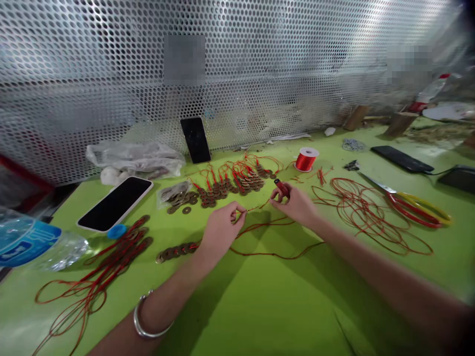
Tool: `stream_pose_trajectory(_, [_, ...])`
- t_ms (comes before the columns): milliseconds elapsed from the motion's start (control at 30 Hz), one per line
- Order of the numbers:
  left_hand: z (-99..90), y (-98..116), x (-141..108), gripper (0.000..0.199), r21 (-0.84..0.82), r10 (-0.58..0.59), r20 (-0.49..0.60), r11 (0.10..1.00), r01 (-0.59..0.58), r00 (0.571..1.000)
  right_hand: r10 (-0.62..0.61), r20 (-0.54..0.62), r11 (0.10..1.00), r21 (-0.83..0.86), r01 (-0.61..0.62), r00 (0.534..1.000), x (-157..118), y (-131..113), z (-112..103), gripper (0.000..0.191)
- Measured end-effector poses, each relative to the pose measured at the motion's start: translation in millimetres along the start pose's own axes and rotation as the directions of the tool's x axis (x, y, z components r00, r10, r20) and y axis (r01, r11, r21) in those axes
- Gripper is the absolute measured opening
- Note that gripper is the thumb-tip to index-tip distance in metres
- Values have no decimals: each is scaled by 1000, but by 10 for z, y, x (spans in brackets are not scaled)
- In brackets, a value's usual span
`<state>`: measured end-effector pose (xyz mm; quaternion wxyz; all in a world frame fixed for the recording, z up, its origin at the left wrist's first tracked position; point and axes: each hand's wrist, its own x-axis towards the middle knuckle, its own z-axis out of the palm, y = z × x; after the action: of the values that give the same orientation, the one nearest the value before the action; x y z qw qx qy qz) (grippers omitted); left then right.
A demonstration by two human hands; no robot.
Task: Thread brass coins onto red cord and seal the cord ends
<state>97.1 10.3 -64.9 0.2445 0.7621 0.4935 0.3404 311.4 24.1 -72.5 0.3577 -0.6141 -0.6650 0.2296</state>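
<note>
Fingertips pinched, my left hand (222,227) grips a thin red cord (256,208) above the green table. My right hand (297,205) is closed around a small dark-red lighter (282,188), and the cord's other end reaches its fingertips. A string of overlapping brass coins (176,252) lies beside my left wrist, partly hidden behind it. Long red cord runs from there across the table below both hands. Behind my hands, rows of coins (222,190) with red loops are laid out, next to loose coins (180,193) on a plastic bag.
Scissors (411,205), a tangle of red cord (363,212) and a red thread spool (306,159) lie right. On the left are a phone (116,203), a water bottle (37,240) and corded coin strings (122,252). Another phone (195,140) leans against the perforated metal panel (241,64).
</note>
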Motion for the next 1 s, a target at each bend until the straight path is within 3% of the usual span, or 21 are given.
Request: stream_pose_trajectory(1000, [-5,33,-16,12,136,-61,92,990,48,994,-16,4,1000,-19,16,1000,-7,36,67,7])
